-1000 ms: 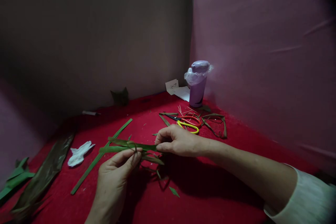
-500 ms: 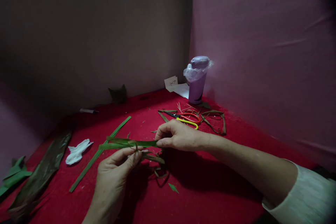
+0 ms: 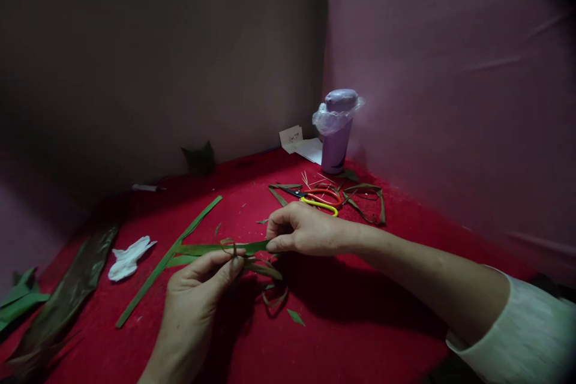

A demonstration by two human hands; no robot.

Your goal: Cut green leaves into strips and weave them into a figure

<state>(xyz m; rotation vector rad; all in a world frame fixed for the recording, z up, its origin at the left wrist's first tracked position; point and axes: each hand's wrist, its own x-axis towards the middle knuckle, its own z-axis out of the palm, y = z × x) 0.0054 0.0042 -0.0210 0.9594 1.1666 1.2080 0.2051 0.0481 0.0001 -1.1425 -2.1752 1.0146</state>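
Note:
A green leaf strip (image 3: 202, 249) stretches between my two hands above a red cloth (image 3: 351, 336). My left hand (image 3: 202, 294) is closed, thumb against fingers, pinching the strip together with a thin brownish strip (image 3: 263, 269) that loops around it and trails to the right. At the strip's right end my right hand (image 3: 299, 229) is closed, its thumb and forefinger gripping the leaf. Behind the right hand lie scissors (image 3: 317, 199) with one red and one yellow handle. Another long green strip (image 3: 166, 264) rests on the cloth, left of my left hand.
A purple tumbler (image 3: 337, 138) with plastic wrap stands in the back corner beside folded white paper (image 3: 292, 138). Toothpicks (image 3: 310, 180) and brown strips (image 3: 375, 201) lie near it. At left are a crumpled tissue (image 3: 130, 258), a wide dark leaf (image 3: 67, 306) and a pen (image 3: 146, 188).
The green strip's free left ends have shifted and overlap differently by my left hand. Both hands keep their grip in nearly the same place; the whole view has shifted slightly.

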